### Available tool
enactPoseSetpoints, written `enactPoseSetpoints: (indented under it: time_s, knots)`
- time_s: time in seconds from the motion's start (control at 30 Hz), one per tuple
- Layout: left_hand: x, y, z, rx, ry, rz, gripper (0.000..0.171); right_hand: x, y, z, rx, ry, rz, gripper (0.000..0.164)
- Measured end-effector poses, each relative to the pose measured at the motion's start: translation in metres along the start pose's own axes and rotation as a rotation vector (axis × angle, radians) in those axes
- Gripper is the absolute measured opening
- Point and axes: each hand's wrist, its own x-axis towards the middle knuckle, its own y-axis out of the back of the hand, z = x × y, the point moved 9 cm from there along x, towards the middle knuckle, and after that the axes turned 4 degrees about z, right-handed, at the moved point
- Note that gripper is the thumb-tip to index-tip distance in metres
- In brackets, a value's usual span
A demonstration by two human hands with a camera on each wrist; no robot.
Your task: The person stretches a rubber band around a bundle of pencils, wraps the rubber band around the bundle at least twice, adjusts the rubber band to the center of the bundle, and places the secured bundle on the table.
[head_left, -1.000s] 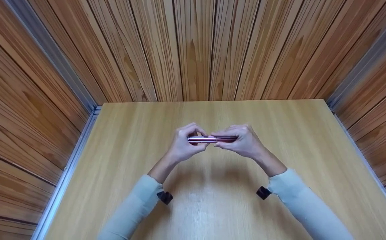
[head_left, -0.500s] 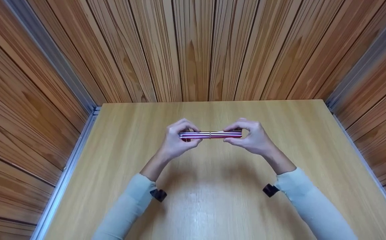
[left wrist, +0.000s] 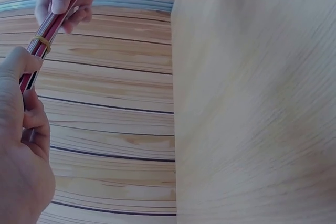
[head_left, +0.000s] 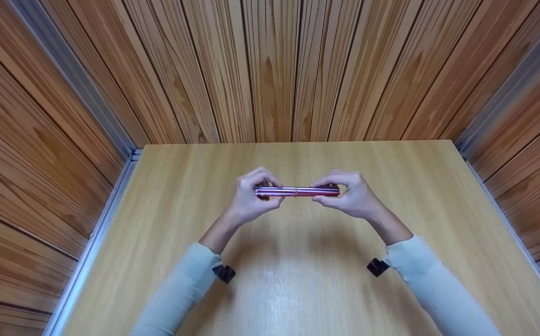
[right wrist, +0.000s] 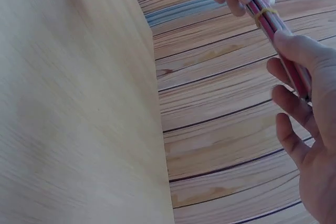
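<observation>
A slim bundle of red and dark striped pencils [head_left: 303, 192] is held level above the table, ends to left and right. A yellow rubber band [right wrist: 266, 15] circles its middle. Thumb and fingers of my left hand [head_left: 251, 196] pinch the left end, covering part of it. At the other end my right hand [head_left: 347, 193] grips the bundle between thumb and fingers. In the right wrist view, some of the right hand's lower fingers [right wrist: 294, 140] stand off the pencils. The left wrist view shows the band [left wrist: 43, 42] between both hands.
The light wooden table [head_left: 288, 280] lies below the hands. Slatted wooden walls [head_left: 270, 70] rise at the back and both sides, with metal rails [head_left: 88, 252] along the edges. A small dark camera [head_left: 225, 274] sits at each wrist.
The hands have drawn apart toward the bundle's ends, uncovering its middle and the rubber band. Over the last half second the bundle has shifted slightly right and nearer.
</observation>
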Motion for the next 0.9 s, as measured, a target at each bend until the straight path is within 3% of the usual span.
enactPoseSetpoints:
  time_s: [0.23,0.53,0.77,0.9]
  knots:
    - [0.0,-0.021,0.005,-0.007,-0.028,-0.038,0.018,0.004,-0.018,-0.008,-0.011,0.009,-0.04,0.02]
    - [-0.002,-0.021,-0.002,-0.027,0.018,-0.024,0.018,0.01,-0.021,-0.01,-0.046,0.069,-0.036,0.023]
    - [-0.001,-0.023,-0.004,-0.024,0.034,-0.087,0.018,0.007,-0.022,-0.005,0.029,0.068,-0.097,0.027]
    - [0.0,-0.018,-0.002,-0.031,0.036,-0.11,0.02,0.009,-0.019,-0.004,0.051,0.051,-0.121,0.029]
